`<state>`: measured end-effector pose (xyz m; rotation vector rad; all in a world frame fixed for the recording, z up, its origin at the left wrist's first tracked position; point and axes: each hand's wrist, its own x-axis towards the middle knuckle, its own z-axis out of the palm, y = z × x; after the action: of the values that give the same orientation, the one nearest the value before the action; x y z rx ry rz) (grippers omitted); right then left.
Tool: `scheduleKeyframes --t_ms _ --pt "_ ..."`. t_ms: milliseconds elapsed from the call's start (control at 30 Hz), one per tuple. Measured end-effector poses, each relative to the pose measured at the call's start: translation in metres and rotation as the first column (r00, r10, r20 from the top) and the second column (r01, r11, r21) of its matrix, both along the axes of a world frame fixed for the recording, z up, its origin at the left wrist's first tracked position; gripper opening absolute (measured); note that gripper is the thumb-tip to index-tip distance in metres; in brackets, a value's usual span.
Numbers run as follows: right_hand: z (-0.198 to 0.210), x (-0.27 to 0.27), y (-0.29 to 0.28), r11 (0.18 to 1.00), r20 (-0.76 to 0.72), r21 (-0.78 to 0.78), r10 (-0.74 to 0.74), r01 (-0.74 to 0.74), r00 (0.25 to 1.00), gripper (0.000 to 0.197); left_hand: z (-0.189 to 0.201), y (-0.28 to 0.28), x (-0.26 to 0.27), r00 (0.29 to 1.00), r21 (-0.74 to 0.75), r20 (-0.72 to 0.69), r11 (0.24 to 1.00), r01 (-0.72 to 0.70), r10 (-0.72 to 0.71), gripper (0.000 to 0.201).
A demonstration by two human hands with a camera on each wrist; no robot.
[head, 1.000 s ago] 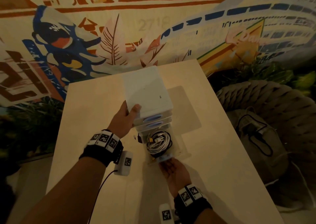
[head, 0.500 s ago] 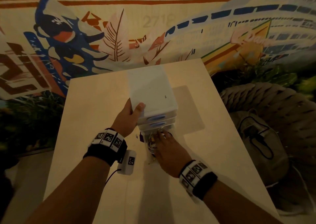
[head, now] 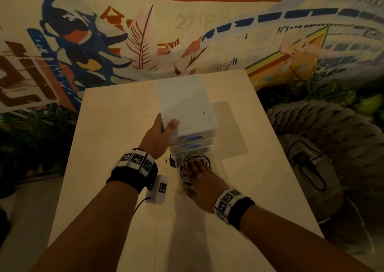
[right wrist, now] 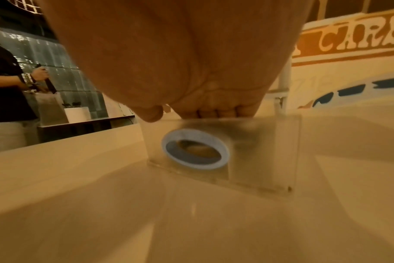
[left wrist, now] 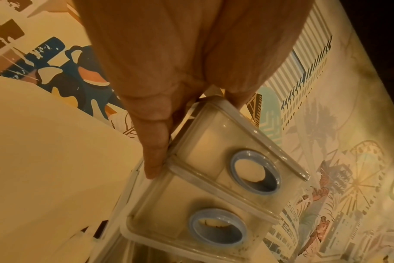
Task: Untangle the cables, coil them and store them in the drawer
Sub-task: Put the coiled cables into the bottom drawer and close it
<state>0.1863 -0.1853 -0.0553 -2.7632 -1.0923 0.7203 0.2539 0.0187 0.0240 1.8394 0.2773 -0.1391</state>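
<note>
The drawer unit is white with blue ring handles. The bench is pale cream. Upper frame: an orange, blue and cream mural.

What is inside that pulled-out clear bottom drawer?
Coiled white and dark cables lie inside the clear plastic bottom drawer of the small white drawer unit. The right hand covers most of them, so anything underneath is hidden.

Both forearms reach forward, each wrist wrapped in a black band with printed markers. The left hand is raised higher, thumb laid flat on top of what it grips and fingers running down the side. The right hand sits lower and nearer the body, palm down, fingers extended forward and pressing downward.
</note>
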Motion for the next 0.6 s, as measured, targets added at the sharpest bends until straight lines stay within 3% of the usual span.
scheduleKeyframes --t_ms 133,300,500,600 --pt "0.011 0.002 0.005 0.999 -0.016 -0.027 -0.018 0.017 1.000 0.079 0.001 0.000 -0.001 1.000 0.020 -0.010 1.000 -0.007 0.007 0.079" --pt "0.008 0.007 0.001 0.992 -0.062 0.113 -0.052 0.059 0.997 0.095 0.003 -0.002 -0.001 1.000 0.060 0.000 0.998 -0.007 0.007 0.072" --pt "0.031 -0.006 -0.017 0.945 -0.041 0.286 -0.151 0.156 0.988 0.061 0.004 -0.002 -0.002 1.000 0.043 -0.010 0.999 -0.018 0.019 0.072" --pt "0.038 -0.024 -0.035 0.835 -0.075 0.488 -0.252 0.256 0.965 0.055 0.003 -0.002 -0.002 1.000 0.019 -0.016 1.000 -0.013 0.013 0.080"
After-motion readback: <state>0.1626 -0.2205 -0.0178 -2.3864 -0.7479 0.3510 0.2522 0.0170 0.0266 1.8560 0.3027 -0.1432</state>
